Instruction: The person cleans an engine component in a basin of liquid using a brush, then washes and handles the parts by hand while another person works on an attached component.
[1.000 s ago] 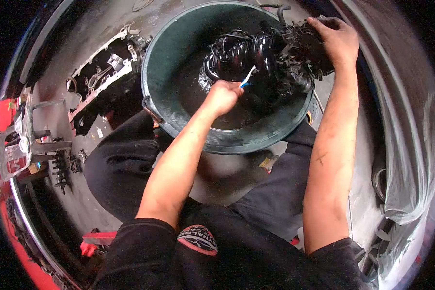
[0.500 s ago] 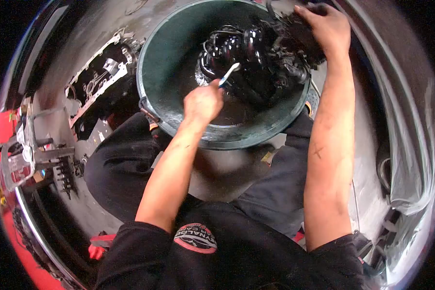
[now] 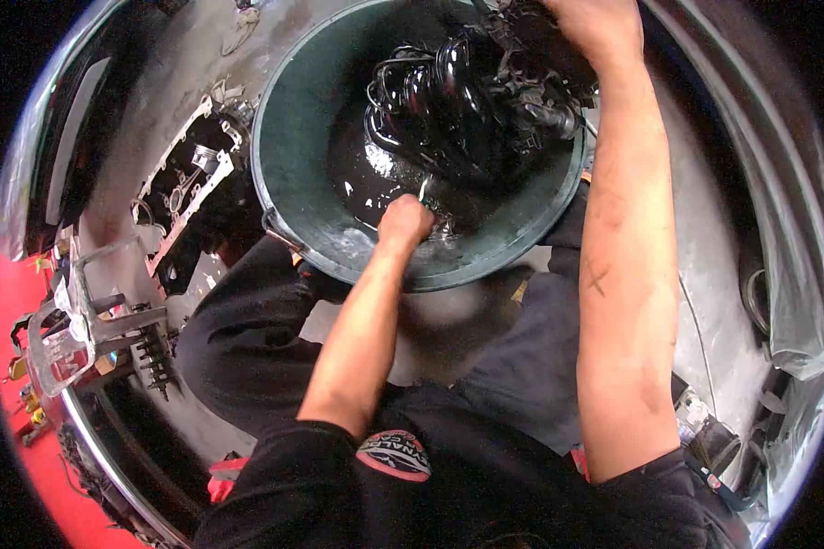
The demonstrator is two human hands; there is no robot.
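My left hand (image 3: 406, 221) is closed round a toothbrush (image 3: 424, 188), low inside a dark green tub (image 3: 288, 240), at the dark liquid. The brush's pale head end points up past my fist. A wet, glossy black intake manifold (image 3: 449, 101) with curved runners leans in the tub, above my left hand. Cables and connectors (image 3: 536, 114) cluster along its right side. At the top edge my right hand (image 3: 600, 27) grips the manifold's upper right end; its fingers are partly cut off by the frame and hidden.
An engine block (image 3: 192, 178) with a piston showing lies left of the tub. Metal parts (image 3: 92, 320) stand farther left near a red surface (image 3: 27, 384). Plastic sheeting (image 3: 787, 274) hangs at the right. My legs flank the tub.
My left hand has lowered the toothbrush from beside the manifold down toward the liquid. My right hand stays at the manifold's upper end. The view has shifted slightly.
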